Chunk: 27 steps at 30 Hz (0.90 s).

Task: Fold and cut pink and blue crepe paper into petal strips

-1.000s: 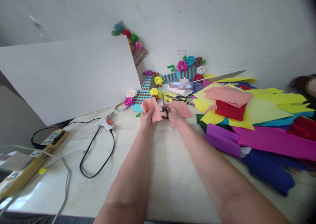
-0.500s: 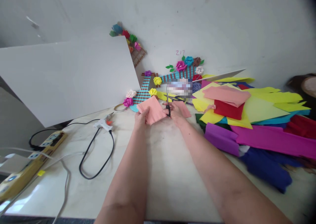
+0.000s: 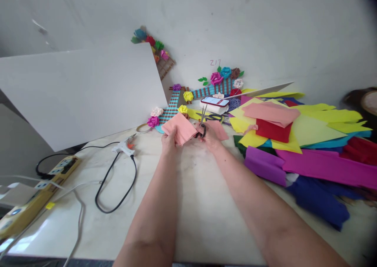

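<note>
My left hand [image 3: 169, 139] pinches a folded square of pink crepe paper [image 3: 182, 128] by its lower left side, thumb on top. In my right hand [image 3: 209, 137] is a pair of scissors [image 3: 203, 121] with black handles, its blades parted and pointing up and away from me. The scissors are just right of the paper, and whether they touch it I cannot tell. Beyond my right hand a second pink piece [image 3: 217, 129] lies on the table. Behind it are another dark-handled pair of scissors [image 3: 214, 117] and a phone [image 3: 215, 101] on a white box.
A hot glue gun [image 3: 123, 147] with a looped black cord lies left, near a power strip [image 3: 55, 176]. Crepe paper sheets [image 3: 315, 126] are heaped at the right. Flower-decorated woven pieces [image 3: 171, 109] and a white board [image 3: 88, 98] stand at the back.
The scissor blades have parted and tilted slightly to the right. The pink paper has shifted a little up and left in my left hand.
</note>
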Each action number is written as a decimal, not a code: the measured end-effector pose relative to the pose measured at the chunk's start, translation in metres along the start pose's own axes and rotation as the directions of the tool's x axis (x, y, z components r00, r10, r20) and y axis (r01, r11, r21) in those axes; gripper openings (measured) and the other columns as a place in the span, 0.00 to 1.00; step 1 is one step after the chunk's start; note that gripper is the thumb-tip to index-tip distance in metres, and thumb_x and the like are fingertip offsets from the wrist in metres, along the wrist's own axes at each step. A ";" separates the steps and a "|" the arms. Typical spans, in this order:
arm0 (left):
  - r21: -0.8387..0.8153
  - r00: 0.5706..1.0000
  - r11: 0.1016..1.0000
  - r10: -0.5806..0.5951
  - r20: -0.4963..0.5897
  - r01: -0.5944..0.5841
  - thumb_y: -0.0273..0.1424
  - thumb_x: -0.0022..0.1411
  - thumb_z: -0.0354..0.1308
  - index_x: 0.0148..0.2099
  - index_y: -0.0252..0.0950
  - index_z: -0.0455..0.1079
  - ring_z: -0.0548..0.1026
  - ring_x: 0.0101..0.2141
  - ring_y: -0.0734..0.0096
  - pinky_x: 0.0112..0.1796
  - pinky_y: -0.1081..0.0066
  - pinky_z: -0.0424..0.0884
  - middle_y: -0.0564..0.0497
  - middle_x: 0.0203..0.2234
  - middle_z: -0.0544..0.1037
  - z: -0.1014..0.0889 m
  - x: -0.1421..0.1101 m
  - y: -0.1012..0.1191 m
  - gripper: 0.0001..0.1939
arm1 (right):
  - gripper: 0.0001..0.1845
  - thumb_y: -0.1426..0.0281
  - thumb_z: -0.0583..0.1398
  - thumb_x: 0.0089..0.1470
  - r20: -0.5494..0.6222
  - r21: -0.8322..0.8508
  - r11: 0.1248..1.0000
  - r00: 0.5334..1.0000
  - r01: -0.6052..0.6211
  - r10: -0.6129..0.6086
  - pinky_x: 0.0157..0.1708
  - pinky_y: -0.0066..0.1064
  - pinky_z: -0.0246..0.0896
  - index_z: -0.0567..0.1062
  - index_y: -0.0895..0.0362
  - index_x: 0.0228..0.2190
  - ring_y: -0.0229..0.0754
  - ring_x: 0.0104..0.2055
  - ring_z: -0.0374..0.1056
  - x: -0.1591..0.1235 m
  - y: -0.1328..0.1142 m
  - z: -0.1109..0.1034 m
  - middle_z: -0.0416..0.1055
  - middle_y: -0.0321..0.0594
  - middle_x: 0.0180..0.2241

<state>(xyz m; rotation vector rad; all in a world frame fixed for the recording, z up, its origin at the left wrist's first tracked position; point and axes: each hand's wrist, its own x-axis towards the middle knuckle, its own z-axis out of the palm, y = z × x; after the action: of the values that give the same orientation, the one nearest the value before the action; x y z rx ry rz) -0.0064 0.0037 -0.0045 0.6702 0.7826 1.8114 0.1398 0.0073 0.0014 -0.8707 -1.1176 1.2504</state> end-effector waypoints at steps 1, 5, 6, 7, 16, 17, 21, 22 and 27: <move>-0.004 1.000 1.000 0.005 -0.016 -0.006 0.30 0.44 0.67 0.37 0.32 0.72 0.77 0.37 0.62 0.37 0.67 0.73 0.44 0.36 0.78 0.001 -0.001 0.000 0.16 | 0.28 0.50 0.64 0.34 -0.001 0.017 1.000 1.000 -0.004 0.004 0.11 0.22 0.43 0.64 0.56 0.31 0.33 0.19 0.62 -0.001 -0.001 0.002 0.65 0.32 0.20; 0.003 0.996 1.000 0.020 -0.082 -0.020 0.32 0.45 0.66 0.36 0.32 0.71 0.77 0.34 0.64 0.35 0.68 0.73 0.44 0.33 0.78 0.005 -0.003 0.001 0.14 | 0.29 0.57 0.68 0.29 -0.012 0.090 0.995 0.999 -0.033 0.034 0.10 0.21 0.41 0.63 0.55 0.32 0.33 0.20 0.63 -0.007 -0.005 0.012 0.65 0.32 0.23; 0.006 0.995 1.000 0.026 -0.092 -0.026 0.32 0.45 0.66 0.36 0.32 0.71 0.77 0.33 0.64 0.35 0.69 0.73 0.45 0.32 0.78 0.005 -0.003 0.001 0.14 | 0.29 0.59 0.68 0.28 -0.026 0.098 0.995 0.999 -0.036 0.039 0.11 0.21 0.42 0.63 0.55 0.32 0.33 0.21 0.63 -0.008 -0.006 0.015 0.65 0.32 0.23; 0.008 0.995 0.999 0.032 -0.099 -0.031 0.33 0.45 0.66 0.36 0.31 0.71 0.77 0.33 0.65 0.34 0.70 0.73 0.45 0.32 0.78 0.005 -0.004 0.001 0.15 | 0.30 0.61 0.68 0.27 -0.045 0.104 0.994 0.998 -0.036 0.040 0.11 0.21 0.43 0.63 0.55 0.32 0.33 0.21 0.63 -0.009 -0.006 0.017 0.65 0.31 0.24; -0.014 0.997 1.000 -0.019 -0.071 0.018 0.29 0.44 0.66 0.36 0.31 0.72 0.76 0.34 0.65 0.33 0.72 0.73 0.45 0.35 0.78 0.006 -0.004 0.000 0.15 | 0.27 0.67 0.66 0.27 -0.220 0.091 0.992 0.973 0.088 -0.067 0.22 0.25 0.59 0.66 0.55 0.34 0.32 0.23 0.62 0.003 0.005 0.012 0.65 0.28 0.23; -0.011 0.998 1.000 -0.028 -0.056 0.028 0.29 0.44 0.66 0.37 0.31 0.72 0.76 0.35 0.65 0.33 0.72 0.73 0.44 0.35 0.78 0.005 -0.003 0.000 0.15 | 0.26 0.67 0.66 0.27 -0.224 0.072 0.992 0.971 0.100 -0.082 0.22 0.25 0.59 0.66 0.55 0.34 0.33 0.23 0.63 0.005 0.006 0.008 0.65 0.29 0.24; 0.035 0.996 0.996 -0.086 0.032 0.085 0.29 0.42 0.66 0.38 0.33 0.71 0.76 0.33 0.66 0.31 0.72 0.73 0.46 0.35 0.78 -0.002 0.001 0.005 0.17 | 0.25 0.68 0.65 0.28 -0.233 0.046 0.990 0.965 0.136 -0.122 0.23 0.25 0.59 0.66 0.54 0.34 0.34 0.24 0.64 0.013 0.005 -0.002 0.66 0.29 0.24; 0.056 0.992 0.993 -0.105 0.062 0.102 0.30 0.42 0.66 0.37 0.33 0.71 0.76 0.31 0.67 0.30 0.72 0.73 0.47 0.33 0.78 -0.004 0.002 0.007 0.17 | 0.25 0.68 0.64 0.28 -0.241 0.045 0.989 0.962 0.143 -0.128 0.23 0.25 0.59 0.66 0.54 0.34 0.34 0.24 0.64 0.014 0.004 -0.004 0.66 0.28 0.24; 0.197 0.956 0.965 -0.213 0.202 0.174 0.29 0.40 0.63 0.29 0.32 0.69 0.71 0.22 0.73 0.26 0.71 0.72 0.53 0.21 0.74 -0.017 0.005 0.024 0.11 | 0.24 0.68 0.64 0.29 -0.233 -0.023 0.981 0.953 0.191 -0.191 0.25 0.25 0.59 0.66 0.54 0.34 0.34 0.25 0.64 0.017 0.003 -0.010 0.66 0.29 0.24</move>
<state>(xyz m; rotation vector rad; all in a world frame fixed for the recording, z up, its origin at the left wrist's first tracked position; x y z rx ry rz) -0.0344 -0.0019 0.0033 0.8641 0.8336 1.4708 0.1484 0.0254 -0.0010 -0.8643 -0.9867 0.9608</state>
